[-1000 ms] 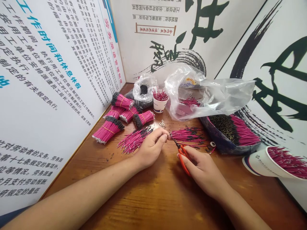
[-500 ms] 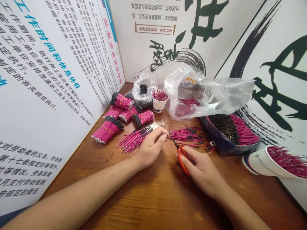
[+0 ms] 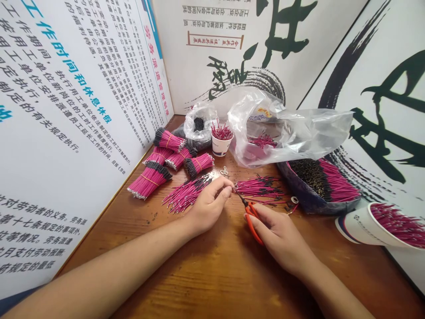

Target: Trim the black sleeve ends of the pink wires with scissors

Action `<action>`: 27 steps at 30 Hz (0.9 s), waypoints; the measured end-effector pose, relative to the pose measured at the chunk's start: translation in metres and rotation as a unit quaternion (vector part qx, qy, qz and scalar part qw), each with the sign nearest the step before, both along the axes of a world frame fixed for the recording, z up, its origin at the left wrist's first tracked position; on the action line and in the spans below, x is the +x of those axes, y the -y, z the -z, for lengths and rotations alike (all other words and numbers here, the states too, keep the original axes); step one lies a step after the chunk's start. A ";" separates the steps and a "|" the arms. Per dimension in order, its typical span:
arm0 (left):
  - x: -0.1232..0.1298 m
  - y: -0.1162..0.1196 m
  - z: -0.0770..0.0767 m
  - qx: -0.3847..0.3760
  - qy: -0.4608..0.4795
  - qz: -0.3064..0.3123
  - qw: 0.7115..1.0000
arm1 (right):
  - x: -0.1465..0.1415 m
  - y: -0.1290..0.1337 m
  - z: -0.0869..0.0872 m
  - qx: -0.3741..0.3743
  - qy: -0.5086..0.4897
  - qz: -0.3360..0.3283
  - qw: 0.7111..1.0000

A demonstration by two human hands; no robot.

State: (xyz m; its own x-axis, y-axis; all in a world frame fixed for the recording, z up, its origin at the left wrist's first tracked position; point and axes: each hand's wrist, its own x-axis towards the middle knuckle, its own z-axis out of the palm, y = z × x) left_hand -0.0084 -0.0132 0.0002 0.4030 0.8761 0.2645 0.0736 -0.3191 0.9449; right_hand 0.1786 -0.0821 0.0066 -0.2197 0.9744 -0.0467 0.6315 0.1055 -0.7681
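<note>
A wooden table (image 3: 232,283) is hemmed in by printed display boards (image 3: 66,88), and a clear plastic bag (image 3: 285,133) is heaped towards the back. Tied bundles of pink wires (image 3: 149,180) are laid out to the left. A loose bunch of pink wires (image 3: 187,193) is held beside the bundles by the left hand (image 3: 209,206), its fingers pressed together on the bunch. Orange-handled scissors (image 3: 254,223) are held in the right hand (image 3: 280,237), with the blades too small to be told apart or closed. The scissor tips have been brought closer and now sit almost against the left hand's fingertips (image 3: 227,190).
</note>
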 end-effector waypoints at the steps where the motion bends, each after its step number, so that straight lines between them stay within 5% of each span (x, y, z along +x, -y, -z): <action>1: 0.000 0.000 0.000 0.000 0.000 -0.001 1.000 | 0.000 0.000 0.000 0.007 0.005 0.001 1.000; 27: 0.001 0.003 -0.001 -0.045 0.022 -0.001 0.999 | -0.001 -0.001 -0.001 0.025 0.011 -0.002 1.000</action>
State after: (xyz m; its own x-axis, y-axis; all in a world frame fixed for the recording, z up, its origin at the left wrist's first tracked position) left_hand -0.0072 -0.0159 0.0014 0.3911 0.8978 0.2026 0.0326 -0.2335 0.9718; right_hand 0.1772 -0.0815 0.0080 -0.2223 0.9750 -0.0020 0.6472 0.1461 -0.7482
